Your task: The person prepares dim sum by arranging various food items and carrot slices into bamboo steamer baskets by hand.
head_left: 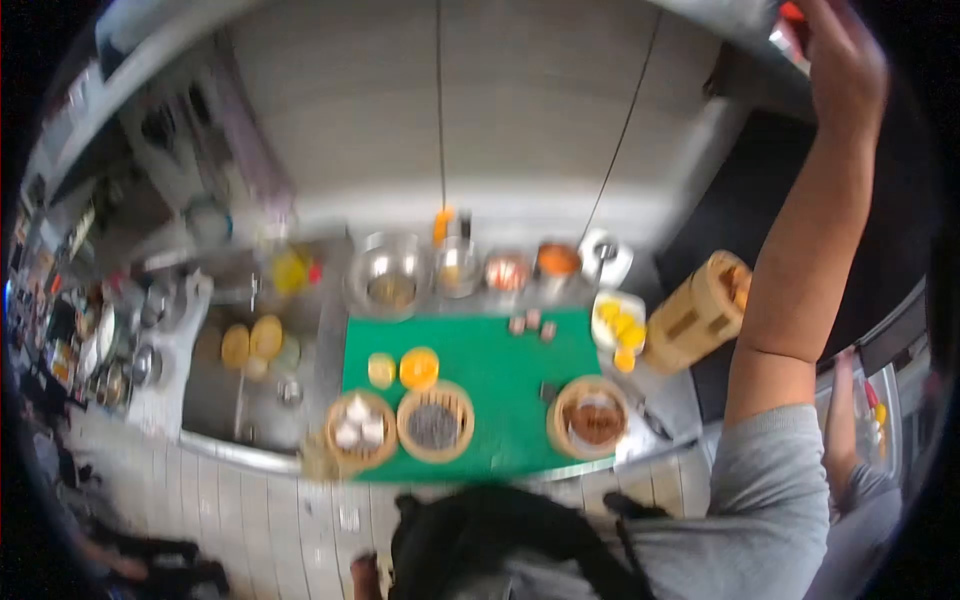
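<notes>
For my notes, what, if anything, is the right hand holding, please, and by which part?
Cannot tell; a blurred red object beside the right hand is cropped.

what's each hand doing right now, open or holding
Left hand: cannot tell; seemingly just a blurred bit at the bottom edge.
Right hand: raised by something red, cut off by the frame; grip cannot be told.

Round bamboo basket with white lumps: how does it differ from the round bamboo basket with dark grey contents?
The white-lump basket holds separate white lumps; the grey-filled basket holds a dark grey heap, too blurred to identify. The white-lump basket straddles the left edge of the green mat; the grey-filled basket sits on it. Both are round and similar in size.
</notes>
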Motion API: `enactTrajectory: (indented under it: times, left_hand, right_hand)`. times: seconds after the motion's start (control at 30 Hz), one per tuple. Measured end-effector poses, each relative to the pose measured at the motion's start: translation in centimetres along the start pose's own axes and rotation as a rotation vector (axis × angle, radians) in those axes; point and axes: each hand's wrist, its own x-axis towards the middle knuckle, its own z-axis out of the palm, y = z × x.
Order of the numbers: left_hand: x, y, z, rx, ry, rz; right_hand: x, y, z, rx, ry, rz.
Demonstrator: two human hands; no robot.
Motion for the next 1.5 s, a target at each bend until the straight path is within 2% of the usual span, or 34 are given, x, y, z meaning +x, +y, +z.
enactTrajectory:
  times: [0.03, 0.07, 0.1, 0.13, 0.17, 0.2, 0.23, 0.27, 0.3, 0.33, 0.37, 0.43, 0.53, 0.63, 0.83, 0.93, 0.97, 1.03, 1.1, 1.17, 1.23, 1.3, 1.37, 1.43, 1.47, 1.5]
  left_hand:
    - [-0.4, -0.4, 0.3, 0.232, 0.055, 0.191]
    - [-0.3, -0.9, 0.9, 0.184, 0.001, 0.078]
    - [-0.3, -0.8, 0.3, 0.166, 0.001, 0.112]
    - [-1.3, 1.7, -1.5, -0.546, -0.003, -0.097]
    - [-1.8, 5.2, -4.7, -0.68, -0.012, -0.35]
    - [-2.3, 4.4, -4.4, -0.708, -0.01, -0.358]
    - [-1.9, 3.5, -4.0, -0.742, -0.003, -0.351]
    - [-1.7, 2.6, -4.2, -0.779, -0.006, -0.358]
    - [-1.7, 1.9, -4.6, -0.815, -0.008, -0.37]
    - [-2.1, 5.1, -8.3, -0.893, -0.021, -0.568]
    - [-1.9, 3.7, -7.8, -0.949, 0.001, -0.597]
    - [-1.5, 2.0, -8.1, -0.963, -0.021, -0.587]
    - [-1.2, 1.3, -9.8, -0.946, -0.021, -0.602]
    - [-0.9, 0.3, -11.2, -0.951, -0.046, -0.594]
    - [0.5, -2.7, -11.1, -0.862, -0.132, -0.637]
    - [0.8, -5.3, -10.0, -0.91, -0.134, -0.545]
    - [0.6, -6.6, -9.0, -0.79, -0.093, -0.375]
    - [0.5, -7.7, -8.2, -0.864, -0.051, -0.344]
    - [0.3, -6.9, -8.5, -0.868, -0.036, -0.35]
    - [-0.3, -5.6, -9.0, -0.877, -0.018, -0.35]
    - [-0.8, -3.0, -9.9, -0.95, -0.028, -0.608]
    - [0.0, -4.5, -6.7, -1.029, -0.009, -0.502]
    - [-0.7, -0.8, -7.3, -0.952, -0.047, -0.54]
    - [-0.1, 1.5, -7.5, -0.79, -0.143, -0.522]
    - [0.4, -0.4, -4.1, -0.836, -0.024, -0.273]
    - [1.0, -0.9, -1.7, -0.742, 0.087, -0.111]
  right_hand:
    - [-7.1, -3.6, 6.4, -0.286, 0.033, -0.388]
    - [-10.9, -4.2, 8.1, -0.374, -0.063, -0.429]
    - [-14.1, -6.4, 8.3, -0.377, -0.329, -0.327]
    - [-19.4, -1.7, 9.0, -0.237, -0.226, -0.129]
    - [-24.2, -1.4, 10.7, -0.185, -0.412, 0.029]
    - [-28.6, -2.4, 13.1, 0.081, -0.478, 0.172]
    - [-32.6, -3.4, 14.4, -0.063, -0.607, 0.277]
    - [-36.8, -3.3, 15.8, -0.072, -0.633, 0.175]
    - [-40.0, -4.9, 16.4, -0.057, -0.747, 0.3]
    - [-43.4, -5.9, 17.6, -0.042, -0.822, 0.36]
    - [-45.9, -7.0, 18.4, -0.012, -0.897, 0.432]
    - [-50.7, -8.6, 20.0, -0.001, -0.974, 0.453]
    - [-55.3, -10.3, 21.8, -0.117, -1.213, 0.39]
    - [-55.8, -11.6, 22.3, -0.183, -1.185, 0.338]
    - [-55.7, -12.9, 22.8, -0.229, -1.171, 0.47]
    - [-53.9, -14.1, 22.2, -0.185, -1.025, 0.46]
    - [-53.7, -14.1, 21.7, -0.189, -1.03, 0.464]
    - [-53.1, -12.7, 20.2, -0.187, -0.857, 0.48]
    - [-52.0, -10.6, 18.1, -0.25, -0.707, 0.683]
    - [-49.2, -8.3, 15.4, -0.253, -0.524, 0.788]
    - [-44.9, -5.4, 11.9, -0.395, -0.406, 0.617]
    - [-39.4, -2.8, 7.9, -0.385, -0.238, 0.493]
    - [-33.8, -2.5, 4.6, -0.366, -0.073, 0.442]
    - [-29.5, -2.8, 2.3, -0.423, -0.012, 0.354]
    - [-27.8, -3.2, 1.4, -0.483, -0.034, 0.274]
    - [-26.4, -3.4, 0.5, -0.484, -0.03, 0.26]
